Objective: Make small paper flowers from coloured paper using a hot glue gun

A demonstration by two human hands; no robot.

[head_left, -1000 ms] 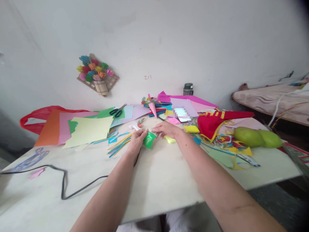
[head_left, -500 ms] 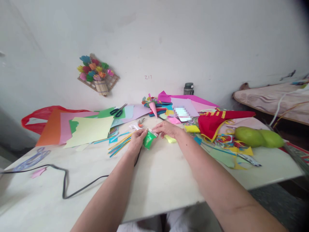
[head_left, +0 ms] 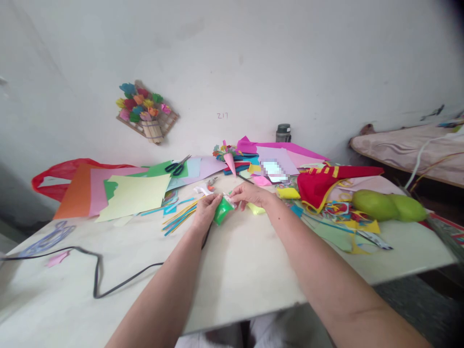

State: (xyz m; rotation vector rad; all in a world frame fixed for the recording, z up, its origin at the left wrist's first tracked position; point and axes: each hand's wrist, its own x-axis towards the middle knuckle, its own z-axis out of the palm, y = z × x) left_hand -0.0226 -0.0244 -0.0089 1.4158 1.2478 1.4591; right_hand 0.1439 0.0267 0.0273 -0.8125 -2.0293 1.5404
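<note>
A small clear packet with bright green contents [head_left: 223, 211] is held up between my hands, over the middle of the table. My left hand [head_left: 207, 209] pinches its left side. With thumb and fingers, my right hand [head_left: 249, 195] grips the packet's upper right edge. What the green stuff inside is, I cannot make out. Left of my left hand lie thin blue and yellow paper strips [head_left: 181, 217]. A white glue gun [head_left: 203, 190] rests just behind it. A yellow packet [head_left: 255, 209] lies partly behind my right hand.
Coloured paper sheets [head_left: 134, 195] and scissors [head_left: 177, 166] lie at the back left. A black cable [head_left: 97, 270] crosses the left side. A phone [head_left: 274, 171], red cloth [head_left: 319, 186], paper scraps and green fruit [head_left: 387, 205] are on the right.
Both hands stay in nearly the same place. The green packet has tilted slightly between them, and my right fingers have shifted a little along its edge.
</note>
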